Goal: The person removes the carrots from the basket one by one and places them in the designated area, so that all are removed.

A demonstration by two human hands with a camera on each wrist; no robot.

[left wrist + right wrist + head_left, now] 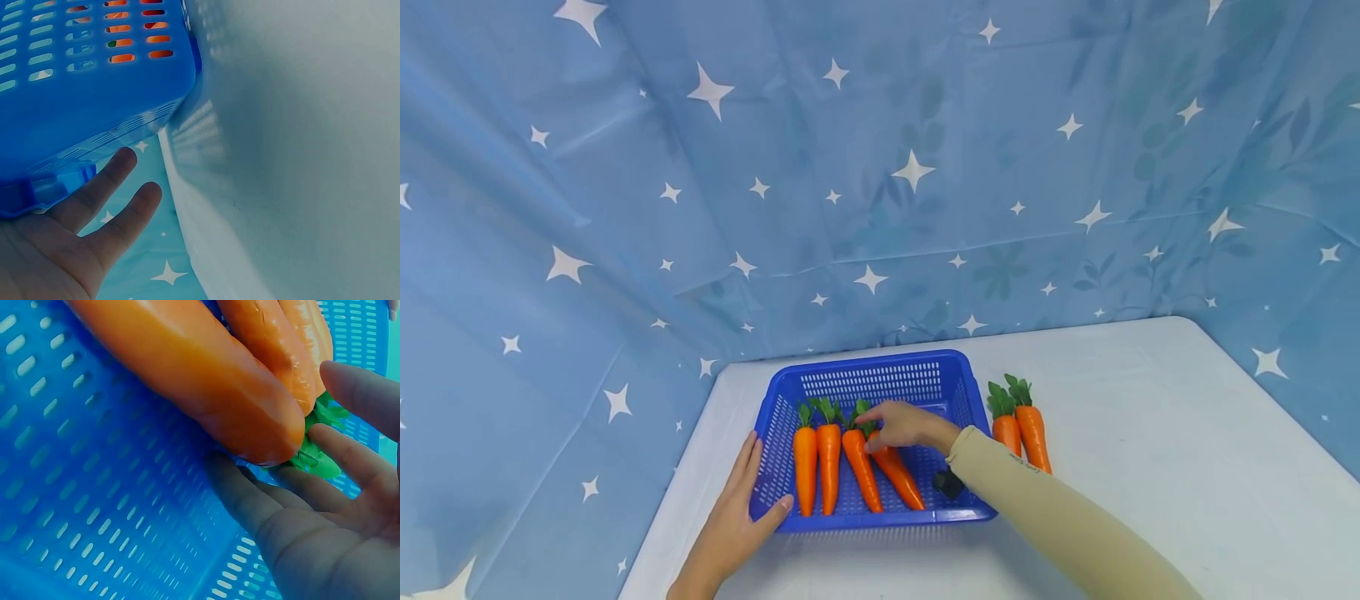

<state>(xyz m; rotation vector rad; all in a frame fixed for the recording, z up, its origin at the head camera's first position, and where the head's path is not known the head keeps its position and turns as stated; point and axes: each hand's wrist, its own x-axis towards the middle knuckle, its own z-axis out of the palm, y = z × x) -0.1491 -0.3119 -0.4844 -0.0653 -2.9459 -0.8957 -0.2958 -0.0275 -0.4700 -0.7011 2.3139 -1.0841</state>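
Observation:
Several orange carrots with green leafy tops lie side by side in a blue perforated basket, tips toward the near rim. My right hand is inside the basket at the leafy end of the rightmost carrot. In the right wrist view, its fingers are spread around that carrot's thick end, without a closed grip; some fingertips are hidden beneath it. My left hand rests with extended fingers against the basket's left side, thumb by the near left corner. The left wrist view shows two fingers apart beside the basket wall.
Two more carrots lie on the white table right of the basket, partly behind the right sleeve. A small black device sits under the right wrist. A blue star-patterned curtain hangs behind and beside the table.

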